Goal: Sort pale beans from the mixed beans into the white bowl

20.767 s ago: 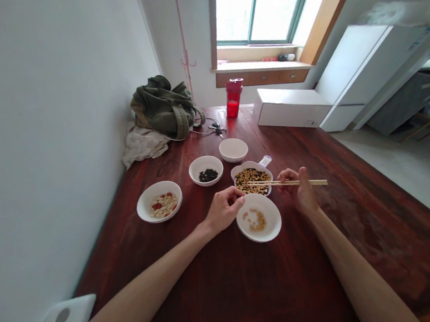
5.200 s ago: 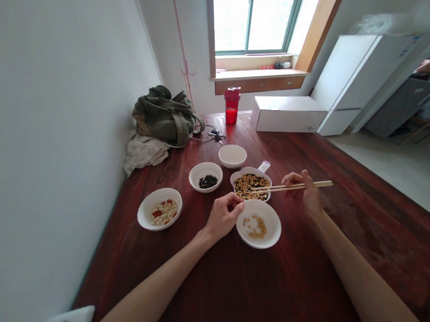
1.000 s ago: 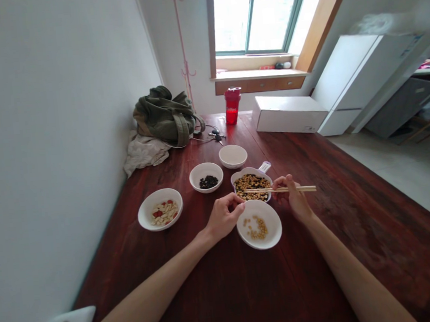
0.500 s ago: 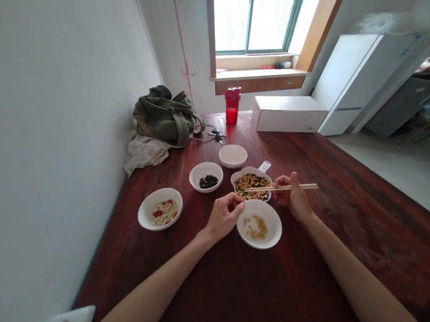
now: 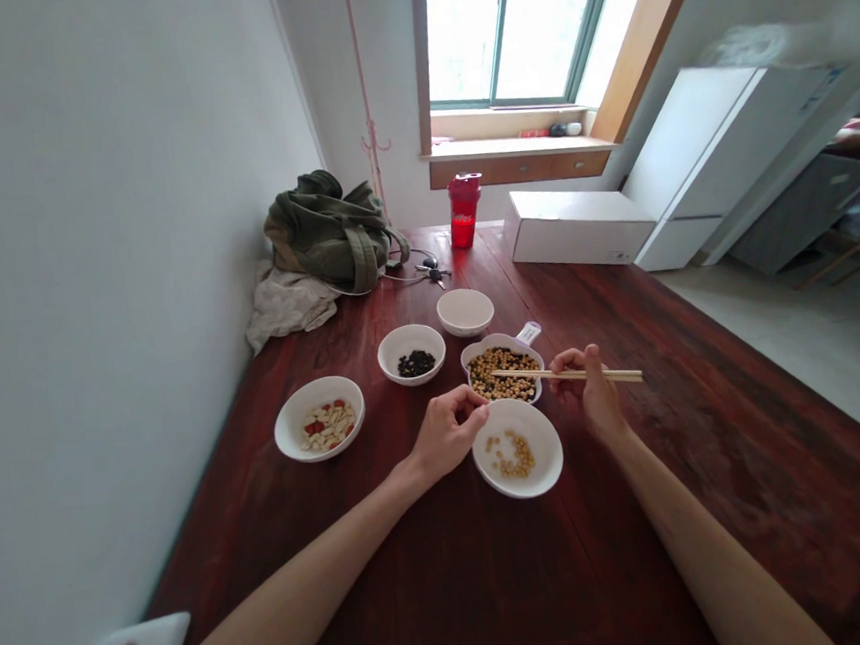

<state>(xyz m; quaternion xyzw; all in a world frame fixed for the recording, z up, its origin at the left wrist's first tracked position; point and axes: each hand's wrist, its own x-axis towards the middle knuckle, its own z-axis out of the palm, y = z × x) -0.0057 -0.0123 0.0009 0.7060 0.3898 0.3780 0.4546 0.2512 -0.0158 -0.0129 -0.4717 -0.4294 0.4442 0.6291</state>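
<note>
On my feed the right hand (image 5: pixel 584 387) was closed in a narrow grip on a pair of wooden chopsticks (image 5: pixel 564 375). Their tips pointed left over a white handled bowl (image 5: pixel 499 339) of soybeans mixed with black beans (image 5: pixel 502 372), though I could not tell whether they touched the beans. The left hand (image 5: pixel 447 433) sat on the table with its fingers loosely curled, just beside the rim of a round white bowl (image 5: pixel 520 480). I could not tell whether it held anything. That bowl had a small scatter of soybeans (image 5: pixel 511 454) in it.

Farther up the dark red wooden table (image 5: pixel 644 535) stood a white bowl of black beans (image 5: pixel 411 340), a bowl of pale nut pieces with red bits (image 5: pixel 321 436), and a plain white bowl (image 5: pixel 465 311). Beyond them were a red bottle (image 5: pixel 465 211), a green bag (image 5: pixel 332 236), keys (image 5: pixel 433 274), a crumpled cloth (image 5: pixel 285 310) and a white box (image 5: pixel 579 227).
</note>
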